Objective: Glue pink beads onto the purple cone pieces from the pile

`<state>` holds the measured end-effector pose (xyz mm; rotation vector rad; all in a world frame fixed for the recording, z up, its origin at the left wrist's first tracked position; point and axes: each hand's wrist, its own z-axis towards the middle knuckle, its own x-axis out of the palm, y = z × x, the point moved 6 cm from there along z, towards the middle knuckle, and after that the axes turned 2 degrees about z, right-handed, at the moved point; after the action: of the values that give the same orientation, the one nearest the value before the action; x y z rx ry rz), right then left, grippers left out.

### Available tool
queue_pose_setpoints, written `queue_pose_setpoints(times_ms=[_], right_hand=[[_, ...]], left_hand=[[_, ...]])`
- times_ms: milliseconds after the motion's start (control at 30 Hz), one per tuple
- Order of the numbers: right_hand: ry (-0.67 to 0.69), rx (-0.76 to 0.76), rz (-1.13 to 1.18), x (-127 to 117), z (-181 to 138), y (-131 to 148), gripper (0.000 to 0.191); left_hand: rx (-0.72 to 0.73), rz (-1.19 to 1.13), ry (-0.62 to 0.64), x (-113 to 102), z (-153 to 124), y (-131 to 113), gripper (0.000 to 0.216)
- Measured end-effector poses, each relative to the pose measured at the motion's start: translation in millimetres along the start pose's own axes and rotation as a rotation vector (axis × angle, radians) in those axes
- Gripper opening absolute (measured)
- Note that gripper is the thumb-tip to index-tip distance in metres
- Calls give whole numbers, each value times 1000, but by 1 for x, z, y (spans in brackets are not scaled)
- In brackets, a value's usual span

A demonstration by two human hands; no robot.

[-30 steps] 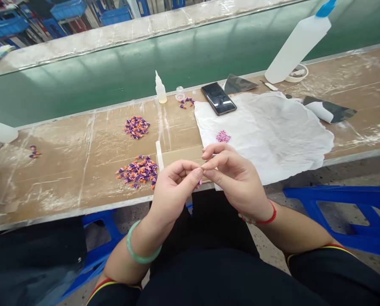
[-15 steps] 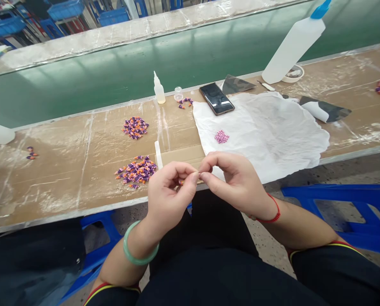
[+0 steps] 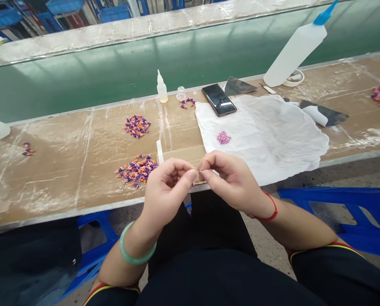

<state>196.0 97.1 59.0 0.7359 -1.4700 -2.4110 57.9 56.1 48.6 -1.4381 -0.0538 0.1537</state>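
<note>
Both hands are close together above the table's near edge. My left hand (image 3: 164,191), with a green bangle at the wrist, is closed in a pinch; a bit of a small piece shows below its fingertips, mostly hidden. My right hand (image 3: 230,180) pinches a tiny pinkish piece (image 3: 200,171) between thumb and forefinger, very near the left fingertips. Left of my hands lies a pile of small purple-and-orange pieces (image 3: 137,170), with a similar pile (image 3: 136,126) behind it. A little heap of tiny pink pieces (image 3: 224,137) rests on the white paper (image 3: 266,131).
A white stick (image 3: 159,151) lies by a cardboard strip (image 3: 183,155). Behind stand a small dropper bottle (image 3: 162,90), a clear cap (image 3: 181,93), a phone (image 3: 219,100) and a tilted large white bottle (image 3: 293,53) near a tape roll (image 3: 294,78). Blue stools flank me.
My fingertips have drawn slightly apart. The orange bit seen inside my left hand is now out of sight. The view has shifted a little.
</note>
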Motion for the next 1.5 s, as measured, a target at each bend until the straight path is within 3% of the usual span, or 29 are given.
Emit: queue_pose_setpoints(times_ms=[167,367,633,867,1267,1400,1500], right_hand=[[91,-29,21,2,8,-1,15],[282,-20,-126,0,26,-11,13],[726,53,-522,19,57,-48,15],[949,59,-776,40,65,-54,22],[970,69,-891,46,66,-52,23],[822,78,-649,38,68,-36,18],[747,171,-404,34,63,-27,11]], left_hand=[[-46,-182,-87,-23,-5,23,18],[-159,-292,-111,-44,-12,52,21],[-347,-358,-111,-52,-20,74,15],[-363,-316,-66,-55,-22,80,11],[-368,-336,-113,-56,-22,78,17],[-356,-424,-142,-54,-25,73,18],[-314,-476,-136,-50,-25,65,19]])
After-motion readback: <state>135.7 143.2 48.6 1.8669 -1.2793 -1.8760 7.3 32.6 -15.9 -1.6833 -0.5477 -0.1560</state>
